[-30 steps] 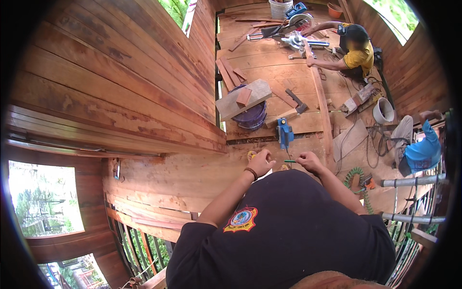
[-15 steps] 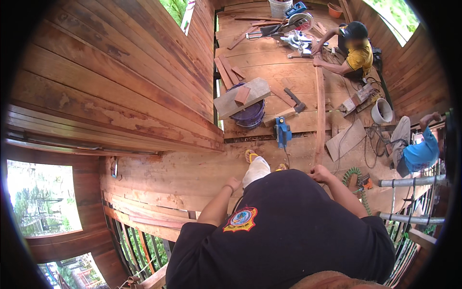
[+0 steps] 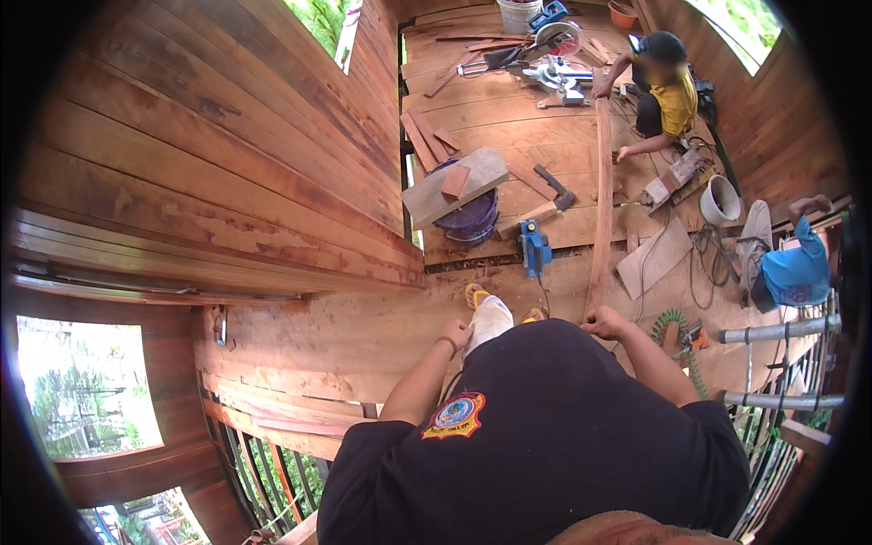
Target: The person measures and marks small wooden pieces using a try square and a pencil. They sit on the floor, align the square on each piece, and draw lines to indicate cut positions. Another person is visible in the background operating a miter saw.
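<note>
At my waist, my left hand is beside my white trouser leg, its fingers curled; what they hold, if anything, is hidden. My right hand is closed at the edge of my dark shirt, near the lower end of a long board; I cannot make out whether anything is in it. A blue power planer rests on the floor beyond my feet in yellow sandals.
A co-worker in yellow grips the board's far end beside a miter saw. Another person in blue is at right. A purple bucket, axe, white bucket, cords, green hose and metal poles surround me.
My hands have dropped apart toward my waist; the thin green item is no longer visible. The yellow-shirted co-worker's lower hand has left the board and moved down and right.
</note>
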`<act>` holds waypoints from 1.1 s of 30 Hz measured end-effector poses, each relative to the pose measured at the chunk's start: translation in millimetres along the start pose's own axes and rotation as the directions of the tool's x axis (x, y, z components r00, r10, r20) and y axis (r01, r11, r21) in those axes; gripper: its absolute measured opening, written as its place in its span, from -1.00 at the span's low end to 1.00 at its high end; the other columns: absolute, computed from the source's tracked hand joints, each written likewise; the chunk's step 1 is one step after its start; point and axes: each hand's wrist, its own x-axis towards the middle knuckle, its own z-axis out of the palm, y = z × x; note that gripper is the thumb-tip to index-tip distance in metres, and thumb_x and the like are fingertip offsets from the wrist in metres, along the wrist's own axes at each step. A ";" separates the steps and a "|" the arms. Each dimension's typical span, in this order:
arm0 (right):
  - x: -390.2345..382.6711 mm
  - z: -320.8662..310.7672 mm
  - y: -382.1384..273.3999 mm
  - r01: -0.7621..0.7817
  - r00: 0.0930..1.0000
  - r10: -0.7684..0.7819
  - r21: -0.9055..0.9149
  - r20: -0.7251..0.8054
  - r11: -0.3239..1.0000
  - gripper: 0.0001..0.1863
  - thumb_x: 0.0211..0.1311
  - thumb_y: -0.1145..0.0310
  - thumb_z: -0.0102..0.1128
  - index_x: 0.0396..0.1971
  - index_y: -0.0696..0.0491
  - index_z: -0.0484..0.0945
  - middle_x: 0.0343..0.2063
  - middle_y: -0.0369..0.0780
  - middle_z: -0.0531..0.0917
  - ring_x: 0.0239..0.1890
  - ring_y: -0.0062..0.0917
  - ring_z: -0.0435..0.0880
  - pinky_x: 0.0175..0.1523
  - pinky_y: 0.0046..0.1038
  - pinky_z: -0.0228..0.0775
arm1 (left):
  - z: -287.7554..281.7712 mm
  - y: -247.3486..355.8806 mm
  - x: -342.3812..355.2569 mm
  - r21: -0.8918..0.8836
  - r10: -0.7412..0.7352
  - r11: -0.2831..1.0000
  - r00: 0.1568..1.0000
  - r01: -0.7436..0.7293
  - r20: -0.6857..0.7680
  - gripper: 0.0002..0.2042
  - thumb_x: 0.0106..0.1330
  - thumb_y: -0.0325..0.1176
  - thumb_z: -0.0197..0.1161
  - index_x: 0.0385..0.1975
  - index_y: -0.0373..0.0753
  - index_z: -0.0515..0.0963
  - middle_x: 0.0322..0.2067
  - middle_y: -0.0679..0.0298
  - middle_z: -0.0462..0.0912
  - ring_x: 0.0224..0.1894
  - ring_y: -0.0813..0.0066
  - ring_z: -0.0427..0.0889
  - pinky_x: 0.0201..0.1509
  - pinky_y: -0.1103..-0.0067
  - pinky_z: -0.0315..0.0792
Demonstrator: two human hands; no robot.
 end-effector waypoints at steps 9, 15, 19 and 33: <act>-8.5 4.3 -4.7 0.001 1.000 -0.001 0.016 -0.020 1.000 -0.59 0.06 0.04 0.38 -0.37 0.14 0.68 -0.44 -0.02 0.68 -0.32 -0.22 0.67 -0.18 -0.27 0.46 | 13.4 -36.3 15.6 -0.129 -0.082 0.987 0.988 0.099 0.130 -0.72 0.22 -0.19 0.24 -0.25 -0.27 0.67 -0.24 0.06 0.73 -0.12 0.24 0.69 0.03 0.41 0.50; -4.3 4.2 1.4 -0.043 0.999 0.042 0.044 0.020 0.998 -0.60 0.07 0.04 0.37 -0.34 0.11 0.70 -0.46 -0.05 0.68 -0.36 -0.31 0.66 -0.20 -0.29 0.45 | 12.1 -36.4 19.0 -0.080 -0.069 0.994 0.990 0.080 0.126 -0.70 0.27 -0.15 0.24 -0.21 -0.26 0.65 -0.20 0.08 0.72 -0.10 0.27 0.68 0.06 0.42 0.48; -0.6 8.7 6.8 0.008 1.000 -0.009 0.079 0.013 0.997 -0.62 0.08 0.05 0.36 -0.36 0.10 0.70 -0.48 -0.05 0.67 -0.37 -0.33 0.65 -0.20 -0.29 0.45 | 9.7 -38.9 20.7 -0.090 -0.061 0.993 0.989 0.074 0.132 -0.69 0.28 -0.11 0.24 -0.22 -0.24 0.65 -0.32 0.15 0.74 -0.19 0.34 0.70 -0.02 0.44 0.50; 7.7 19.6 27.0 -0.009 1.000 0.013 0.224 -0.018 0.974 -0.67 0.09 0.10 0.41 -0.43 0.10 0.69 -0.63 -0.24 0.57 -0.52 -0.54 0.48 -0.36 -0.39 0.34 | 6.3 -24.1 12.8 -0.034 -0.070 0.997 0.996 0.072 0.060 -0.69 0.27 -0.08 0.22 -0.23 -0.19 0.68 -0.38 0.25 0.74 -0.30 0.44 0.69 -0.12 0.50 0.52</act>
